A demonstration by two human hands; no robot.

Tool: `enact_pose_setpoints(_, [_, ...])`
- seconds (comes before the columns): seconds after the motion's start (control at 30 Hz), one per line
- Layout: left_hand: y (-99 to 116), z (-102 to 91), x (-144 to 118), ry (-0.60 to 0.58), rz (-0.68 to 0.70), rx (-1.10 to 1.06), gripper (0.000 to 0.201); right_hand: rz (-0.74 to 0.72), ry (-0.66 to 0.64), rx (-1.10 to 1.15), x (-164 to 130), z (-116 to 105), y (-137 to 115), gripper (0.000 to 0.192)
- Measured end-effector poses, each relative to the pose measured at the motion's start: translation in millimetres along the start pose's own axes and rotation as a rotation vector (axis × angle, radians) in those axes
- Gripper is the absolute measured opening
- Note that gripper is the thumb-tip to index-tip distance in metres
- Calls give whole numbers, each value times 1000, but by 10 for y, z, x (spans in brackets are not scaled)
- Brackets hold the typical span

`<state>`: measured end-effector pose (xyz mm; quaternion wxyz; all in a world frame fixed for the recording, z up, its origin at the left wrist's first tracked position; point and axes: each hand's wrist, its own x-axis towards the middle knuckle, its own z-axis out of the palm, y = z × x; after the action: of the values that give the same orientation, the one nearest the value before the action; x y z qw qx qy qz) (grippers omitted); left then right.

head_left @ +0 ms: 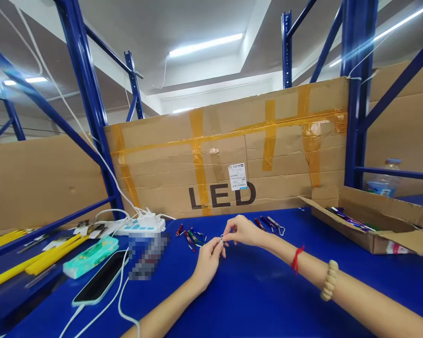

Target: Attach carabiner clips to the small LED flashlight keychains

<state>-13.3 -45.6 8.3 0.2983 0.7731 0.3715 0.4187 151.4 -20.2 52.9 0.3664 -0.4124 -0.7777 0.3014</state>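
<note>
My left hand point(207, 263) and my right hand point(245, 231) meet above the blue table, fingertips pinched together. Between them is a small silvery metal piece point(222, 238), mostly hidden by the fingers, so its exact kind does not show. Left of my hands lies a loose group of short red, green and blue metallic pieces point(190, 237) with silvery ends. Just beyond my right hand are several slim red, purple and silvery pieces point(270, 224), one with a silvery loop at its end.
An open cardboard box point(359, 239) with pen-like sticks stands at right. At left are a phone point(102, 279) on a white cable, a green tissue pack point(90, 256), a white power strip point(143, 225) and yellow rods point(56, 256). A cardboard wall point(155, 173) closes the back.
</note>
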Motion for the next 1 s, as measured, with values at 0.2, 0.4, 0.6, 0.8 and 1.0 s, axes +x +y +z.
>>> enact_pose_setpoints(0.2, [-104, 132, 240, 19, 8, 13, 38, 117, 52, 47, 46, -73, 203, 28])
enact_pose_setpoints(0.4, [-192, 93, 158, -127, -46, 61, 32, 219, -39, 154, -98, 46, 314, 32])
enact_pose_setpoints(0.6, [-147, 115, 151, -220, 13, 46, 25, 288, -90, 294, -221, -22, 367, 27])
enact_pose_setpoints(0.8, [-131, 104, 156, -250, -61, -2, 18, 390, -130, 340, -223, -35, 416, 28])
enact_pose_setpoints(1.0, [-134, 107, 176, -206, -116, 63, 18, 387, -134, 309, -222, -19, 425, 33])
